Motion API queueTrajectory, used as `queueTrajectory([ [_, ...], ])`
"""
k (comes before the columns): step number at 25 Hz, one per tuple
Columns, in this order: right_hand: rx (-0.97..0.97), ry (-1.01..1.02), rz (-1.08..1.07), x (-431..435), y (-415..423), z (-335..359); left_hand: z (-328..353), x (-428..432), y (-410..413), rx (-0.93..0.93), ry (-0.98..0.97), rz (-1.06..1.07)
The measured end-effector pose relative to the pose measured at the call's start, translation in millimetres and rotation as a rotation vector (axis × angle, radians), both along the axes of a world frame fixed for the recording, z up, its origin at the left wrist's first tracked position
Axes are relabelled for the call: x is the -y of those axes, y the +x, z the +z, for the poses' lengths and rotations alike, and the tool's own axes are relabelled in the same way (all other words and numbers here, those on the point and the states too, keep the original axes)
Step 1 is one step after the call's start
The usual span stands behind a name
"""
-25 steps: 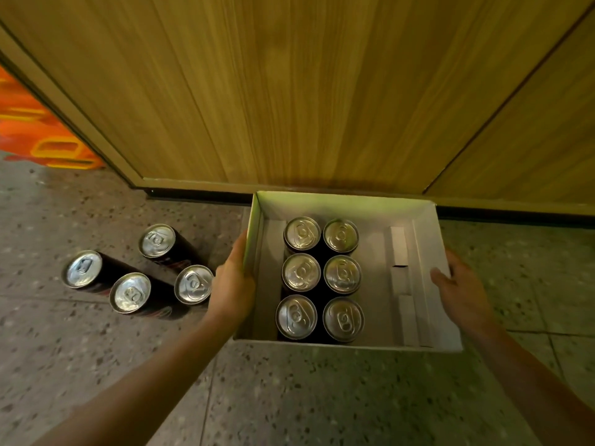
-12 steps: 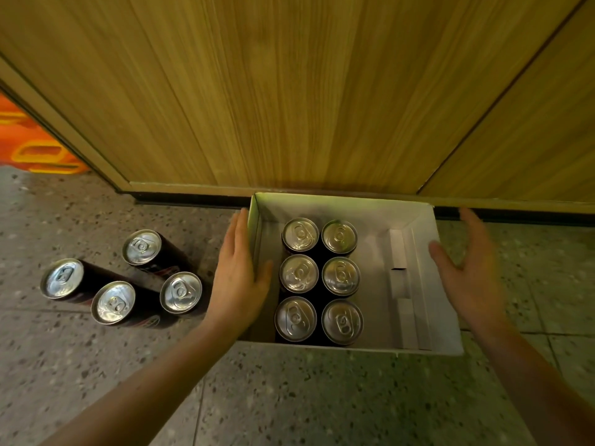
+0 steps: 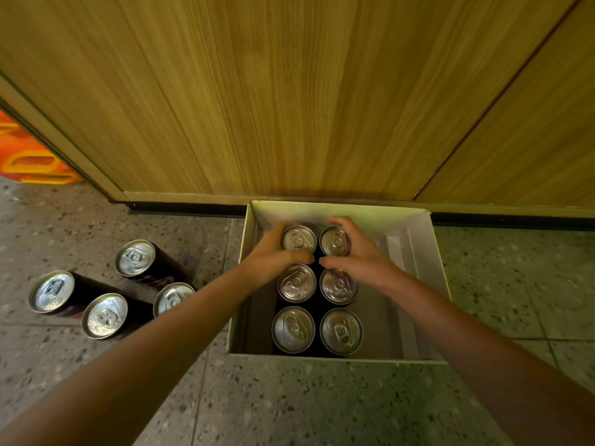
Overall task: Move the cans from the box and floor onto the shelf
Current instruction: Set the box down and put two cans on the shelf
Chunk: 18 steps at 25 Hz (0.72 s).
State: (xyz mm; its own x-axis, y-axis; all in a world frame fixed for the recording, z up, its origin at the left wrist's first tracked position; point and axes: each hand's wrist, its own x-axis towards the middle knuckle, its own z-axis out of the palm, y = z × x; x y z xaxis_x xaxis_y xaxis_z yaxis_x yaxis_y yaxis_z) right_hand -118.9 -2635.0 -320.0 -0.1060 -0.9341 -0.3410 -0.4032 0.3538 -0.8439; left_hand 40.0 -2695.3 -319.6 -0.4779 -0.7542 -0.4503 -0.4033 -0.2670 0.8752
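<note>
One cam only, head-worn, wide-angle. Looks steeply down & fwd at the floor [image 3: 289, 407] from standing-ish height; box [image 3: 433, 259] sits close, just right of centre. Wood panel [image 3: 289, 91] fills the top half, lines bowed by lens.

Left forearm [image 3: 199, 304] partly covers one floor can [image 3: 172, 296]; fingers [image 3: 341, 222] hide the rear cans' [image 3: 298, 240] sides; labels [image 3: 151, 280] unreadable.

My arms are stretching forward; my left grip [image 3: 273, 257] is curling round the back-left can [image 3: 298, 239]; my right grip [image 3: 363, 257] is curling round the back-right can [image 3: 335, 241].
</note>
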Motion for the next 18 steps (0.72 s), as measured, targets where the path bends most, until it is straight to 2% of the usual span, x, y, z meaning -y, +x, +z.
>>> queueTrajectory([
  [4, -0.031, -0.023, -0.029, 11.8, -4.5, -5.7, -5.0, 4.3, -7.5, 0.002, -0.134, 0.058],
  [7, -0.015, -0.139, -0.115, 15.0, -7.3, -14.7, -14.1, 5.6, -8.1, -0.003, -0.243, 0.070],
  [13, 0.057, -0.230, -0.144, 16.7, -9.0, -23.6, -15.6, 14.1, -5.3, -0.028, -0.179, 0.003],
  [18, 0.042, -0.318, -0.220, 15.9, -10.9, -4.9, -1.4, 12.5, -6.0, -0.038, -0.299, 0.058],
])
